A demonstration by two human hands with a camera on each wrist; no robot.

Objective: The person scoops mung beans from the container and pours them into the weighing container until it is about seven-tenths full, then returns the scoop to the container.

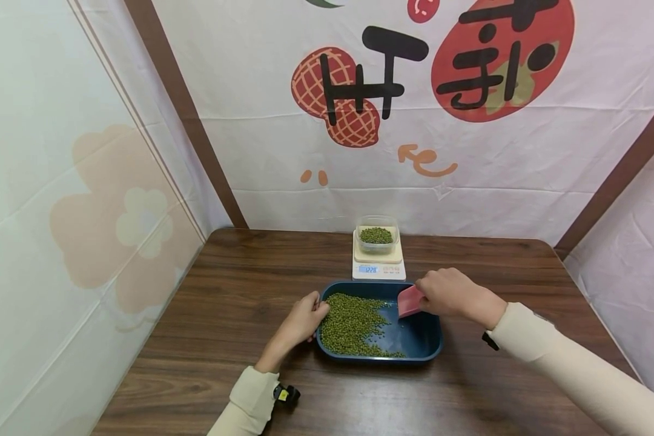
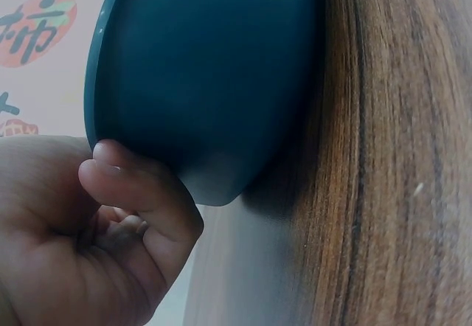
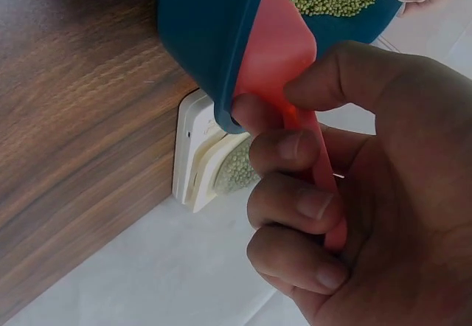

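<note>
A dark blue basin (image 1: 378,360) stands on the table, with green mung beans (image 1: 351,324) heaped over its left and middle part. At its left end, my left hand (image 1: 304,316) grips the rim between thumb and curled fingers; the left wrist view shows the basin's outer wall (image 2: 199,75) beside that hand (image 2: 110,230). My right hand (image 1: 452,293) holds a pink scoop (image 1: 410,301) inside the basin's right half. Fingers wrap its handle in the right wrist view, where the scoop's blade (image 3: 276,46) lies by the basin's rim. Whether beans lie in the scoop is hidden.
Just behind the basin, a white kitchen scale (image 1: 378,270) with a lit display carries a clear plastic container (image 1: 378,247) holding some mung beans. The brown wooden table (image 1: 240,290) ends at a printed cloth backdrop (image 1: 261,151); another cloth hangs along the left.
</note>
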